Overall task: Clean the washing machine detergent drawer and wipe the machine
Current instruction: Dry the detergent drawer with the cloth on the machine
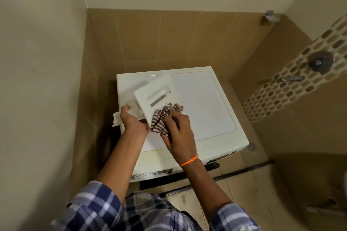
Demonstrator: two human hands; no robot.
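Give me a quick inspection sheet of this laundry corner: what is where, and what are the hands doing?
Surface: washing machine, white top, bare on its right side.
Job's things: detergent drawer out of the machine, held tilted above the top; striped cloth pressed to the drawer's front panel.
Clutter: nothing seen on the machine top.
Hands: left hand grips the drawer's body; right hand bunches the cloth against the drawer; orange wristband on the right wrist.
Cables: nothing seen.
Surroundings: tiled walls; wall tap on the mosaic strip to the right; floor drain beside the machine.
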